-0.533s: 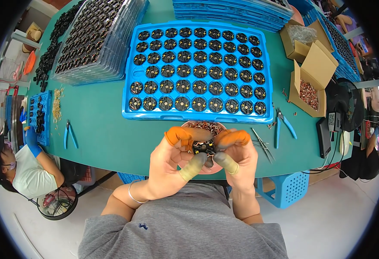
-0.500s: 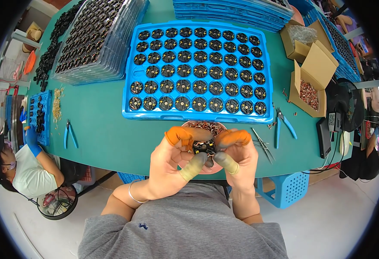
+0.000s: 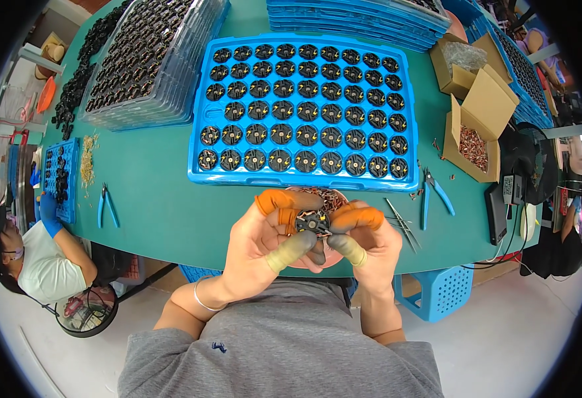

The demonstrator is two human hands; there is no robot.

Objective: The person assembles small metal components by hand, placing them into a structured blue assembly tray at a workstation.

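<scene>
My left hand (image 3: 259, 237) grips a round black part (image 3: 313, 224) with small yellow and reddish pieces on it. Orange and yellowish cots cover several fingertips. At the part's right edge, the thumb and forefinger of my right hand (image 3: 369, 243) are pinched together; any tiny piece between them is hidden. Beneath both hands is a pink bowl (image 3: 333, 260) holding small red-and-silver components (image 3: 331, 197). Just beyond it lies a blue tray (image 3: 304, 178) with rows of similar round black parts; one pocket at its left side holds no part.
Tweezers (image 3: 404, 225) and blue-handled cutters (image 3: 437, 192) lie right of the bowl, near an open carton (image 3: 473, 149) of components. Stacked clear trays (image 3: 142, 73) stand back left. More cutters (image 3: 107, 207) lie at left, where a co-worker (image 3: 45, 255) sits by a small blue tray (image 3: 62, 179).
The black part has turned and tilted slightly in my left fingers, showing more reddish pieces at its upper left. My right hand has shifted slightly to the right and down.
</scene>
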